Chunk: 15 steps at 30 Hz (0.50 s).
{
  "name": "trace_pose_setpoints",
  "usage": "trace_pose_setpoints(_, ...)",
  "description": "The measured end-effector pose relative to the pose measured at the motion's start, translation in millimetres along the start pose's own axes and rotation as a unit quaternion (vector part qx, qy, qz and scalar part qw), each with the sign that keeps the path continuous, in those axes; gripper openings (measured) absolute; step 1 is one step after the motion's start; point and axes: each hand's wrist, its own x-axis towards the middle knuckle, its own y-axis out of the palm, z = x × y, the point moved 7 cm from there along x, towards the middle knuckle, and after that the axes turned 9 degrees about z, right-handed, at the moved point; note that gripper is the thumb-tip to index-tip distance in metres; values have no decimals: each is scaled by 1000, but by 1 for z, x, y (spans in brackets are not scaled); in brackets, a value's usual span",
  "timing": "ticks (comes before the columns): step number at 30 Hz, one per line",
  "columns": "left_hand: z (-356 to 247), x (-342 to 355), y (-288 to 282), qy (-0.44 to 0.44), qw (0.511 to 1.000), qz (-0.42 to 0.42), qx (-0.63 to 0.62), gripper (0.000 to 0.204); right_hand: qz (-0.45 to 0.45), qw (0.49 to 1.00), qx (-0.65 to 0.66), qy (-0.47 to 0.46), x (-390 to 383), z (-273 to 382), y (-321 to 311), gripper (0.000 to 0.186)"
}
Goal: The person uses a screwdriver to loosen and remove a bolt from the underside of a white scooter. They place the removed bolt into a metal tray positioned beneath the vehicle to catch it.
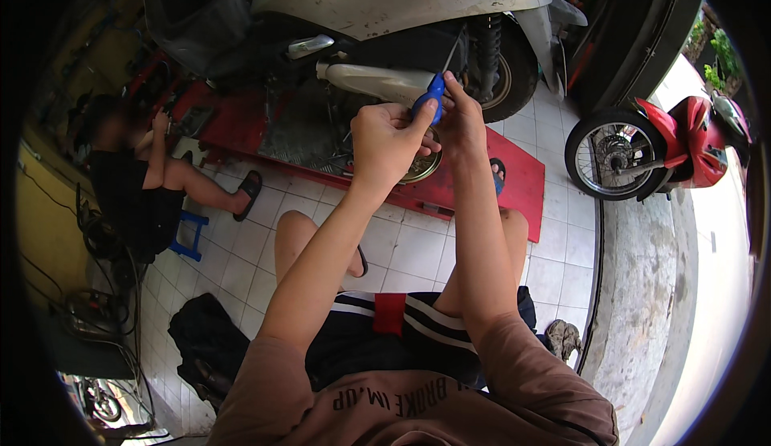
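Note:
I hold a blue-handled screwdriver [437,89] up in front of the scooter, its thin metal shaft slanting up and to the right. My left hand [384,142] is closed, thumb pressed on the lower part of the handle. Against the other side of the handle, my right hand [464,122] has curled fingers, the index finger lying near the handle's upper end. Beyond the hands is the scooter's pale body panel [361,0], with a light grey engine side cover [373,78] and the rear wheel [514,69] below it.
The scooter stands on a red lift platform [514,185]; a round metal pan [424,170] sits on it behind my wrists. At left a person [132,177] in dark clothes sits by a blue stool [189,236]. A red motorbike [687,145] is parked at right.

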Motion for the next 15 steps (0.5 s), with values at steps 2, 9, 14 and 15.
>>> trace_pose_setpoints(2,-19,-4,-2,108,973,-26,204,29,-31,998,-62,-1,-3,5,1,27)
trace_pose_setpoints(9,-45,-29,16,314,813,-75,484,30,-21,992,-121,11,-5,7,15,30)
trace_pose_setpoints(14,-27,-19,-2,216,941,-71,250,28,88,980,155,83,-3,-11,22,26)
trace_pose_setpoints(15,-9,-11,-4,122,977,-25,171,27,105,977,173,71,-2,-11,25,28)
